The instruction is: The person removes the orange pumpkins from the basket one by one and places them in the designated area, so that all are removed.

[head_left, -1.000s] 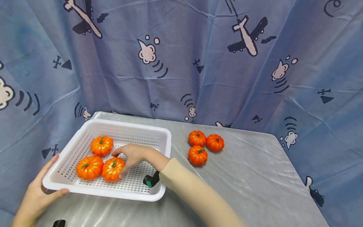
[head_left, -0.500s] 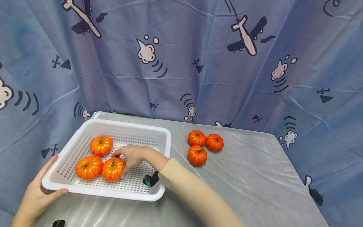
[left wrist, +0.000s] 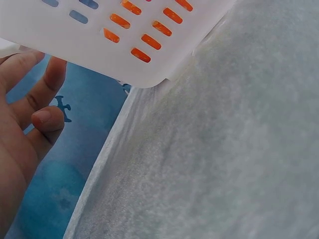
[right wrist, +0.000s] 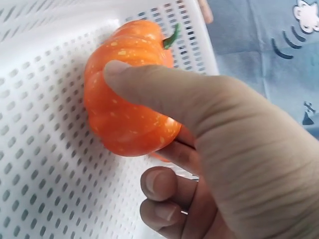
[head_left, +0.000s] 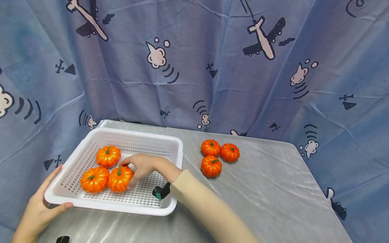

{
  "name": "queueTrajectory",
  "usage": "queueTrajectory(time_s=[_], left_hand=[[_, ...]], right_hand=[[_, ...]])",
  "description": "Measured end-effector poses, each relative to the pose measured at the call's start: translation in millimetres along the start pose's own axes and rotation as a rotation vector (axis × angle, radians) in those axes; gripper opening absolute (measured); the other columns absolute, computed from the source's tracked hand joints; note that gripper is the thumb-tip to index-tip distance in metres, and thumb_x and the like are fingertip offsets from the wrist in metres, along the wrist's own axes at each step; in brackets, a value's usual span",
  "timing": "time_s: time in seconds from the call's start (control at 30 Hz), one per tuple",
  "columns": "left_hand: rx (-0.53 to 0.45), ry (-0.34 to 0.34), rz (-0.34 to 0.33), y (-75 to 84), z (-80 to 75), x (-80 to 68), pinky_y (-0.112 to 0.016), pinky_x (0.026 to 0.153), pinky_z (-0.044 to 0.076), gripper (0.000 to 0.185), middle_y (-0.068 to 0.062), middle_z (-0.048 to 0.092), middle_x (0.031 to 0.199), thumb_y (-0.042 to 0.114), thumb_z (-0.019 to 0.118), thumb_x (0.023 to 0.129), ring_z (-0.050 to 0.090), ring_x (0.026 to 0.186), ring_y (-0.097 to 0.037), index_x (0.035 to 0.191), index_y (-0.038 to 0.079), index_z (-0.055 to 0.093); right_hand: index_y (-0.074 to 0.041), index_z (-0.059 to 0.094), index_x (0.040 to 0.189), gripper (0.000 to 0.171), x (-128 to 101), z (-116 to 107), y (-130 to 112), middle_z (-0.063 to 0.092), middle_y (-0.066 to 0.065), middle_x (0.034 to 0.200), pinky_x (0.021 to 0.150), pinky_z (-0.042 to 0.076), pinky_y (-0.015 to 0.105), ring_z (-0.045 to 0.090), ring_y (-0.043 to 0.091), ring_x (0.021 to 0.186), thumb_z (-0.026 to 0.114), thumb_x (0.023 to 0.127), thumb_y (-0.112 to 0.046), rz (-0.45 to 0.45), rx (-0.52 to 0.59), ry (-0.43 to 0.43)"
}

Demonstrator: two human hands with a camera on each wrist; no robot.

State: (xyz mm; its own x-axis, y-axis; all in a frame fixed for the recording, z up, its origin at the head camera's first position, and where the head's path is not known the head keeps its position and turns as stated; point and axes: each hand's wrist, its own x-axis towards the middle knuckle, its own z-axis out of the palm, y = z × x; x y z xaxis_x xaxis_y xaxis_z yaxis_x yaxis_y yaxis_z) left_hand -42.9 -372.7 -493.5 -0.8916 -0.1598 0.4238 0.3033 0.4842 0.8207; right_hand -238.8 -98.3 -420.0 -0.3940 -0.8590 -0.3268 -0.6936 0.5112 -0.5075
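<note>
A white perforated plastic basket (head_left: 109,206) holds three glossy orange decorative pumpkins. My right hand (head_left: 143,166) reaches into it and grips the nearest-right pumpkin (head_left: 119,180), thumb on one side and fingers on the other. In the right wrist view that pumpkin (right wrist: 132,109) leans sideways, its green stem pointing to the upper right, while two fingertips curl free below it. Beside it sits another pumpkin (head_left: 95,180), and a third pumpkin (head_left: 108,156) lies behind. At the basket's left corner my left hand (head_left: 41,207) holds the rim, fingers along the side and thumb by the front edge.
Three more orange pumpkins (head_left: 211,166) cluster on the silver-grey tablecloth (head_left: 267,189) right of the basket. A blue curtain (head_left: 188,84) printed with planes hangs behind the table. A black wrist-camera piece (head_left: 161,191) shows by the right wrist, inside the basket's area.
The gripped pumpkin has shifted slightly left and up, its stem turning more upright, as my right thumb closed in on its side. My left hand and the basket stay nearly in place.
</note>
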Motion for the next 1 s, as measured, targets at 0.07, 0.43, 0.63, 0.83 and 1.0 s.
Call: queueTrajectory(time_s=[0.07,0.43,0.63,0.83,1.0], left_hand=[[0.003,0.0,0.003,0.7,0.3,0.4,-0.005,0.097,0.034,0.125,0.02,0.038,0.165,-0.029,0.081,0.061,0.047,0.126,0.012,0.168,0.009,0.029],[0.021,-0.011,-0.013,-2.6,0.4,-1.6,-0.004,0.096,0.034,0.125,0.021,0.036,0.166,-0.024,0.084,0.063,0.046,0.125,0.012,0.169,0.011,0.029],[0.036,-0.018,-0.014,-4.5,-1.7,-1.9,-0.003,0.093,0.036,0.124,0.022,0.037,0.163,-0.024,0.084,0.064,0.048,0.123,0.013,0.169,0.011,0.028],[0.035,-0.019,0.005,-2.4,-1.2,-2.3,-0.003,0.094,0.037,0.124,0.021,0.038,0.163,-0.025,0.083,0.062,0.05,0.123,0.012,0.169,0.009,0.028],[0.041,-0.016,-0.002,-2.1,-1.8,-2.0,-0.002,0.094,0.037,0.124,0.02,0.037,0.164,-0.024,0.083,0.064,0.049,0.124,0.012,0.169,0.01,0.027]], right_hand=[[-0.018,0.051,0.158,0.089,-0.9,-2.3,2.0,0.057,-0.005,0.155,0.114,0.039,0.021,0.052,0.008,0.14,0.092,0.081,-0.035,-0.023,0.026,0.011],[-0.012,0.052,0.156,0.087,-18.0,-15.3,2.2,0.059,0.001,0.154,0.114,0.039,0.021,0.053,0.011,0.141,0.09,0.082,-0.04,-0.089,0.083,0.137],[-0.013,0.054,0.154,0.086,-30.4,-16.8,0.1,0.061,0.002,0.151,0.111,0.043,0.022,0.056,0.012,0.138,0.091,0.082,-0.04,-0.084,0.094,0.241],[-0.012,0.052,0.156,0.089,-50.0,-21.9,-5.4,0.06,0.002,0.153,0.112,0.044,0.025,0.055,0.017,0.14,0.092,0.081,-0.038,-0.079,0.11,0.337],[-0.011,0.05,0.157,0.09,-69.6,-21.0,-8.9,0.057,0.001,0.156,0.111,0.045,0.025,0.055,0.016,0.139,0.091,0.082,-0.039,-0.068,0.116,0.4]])
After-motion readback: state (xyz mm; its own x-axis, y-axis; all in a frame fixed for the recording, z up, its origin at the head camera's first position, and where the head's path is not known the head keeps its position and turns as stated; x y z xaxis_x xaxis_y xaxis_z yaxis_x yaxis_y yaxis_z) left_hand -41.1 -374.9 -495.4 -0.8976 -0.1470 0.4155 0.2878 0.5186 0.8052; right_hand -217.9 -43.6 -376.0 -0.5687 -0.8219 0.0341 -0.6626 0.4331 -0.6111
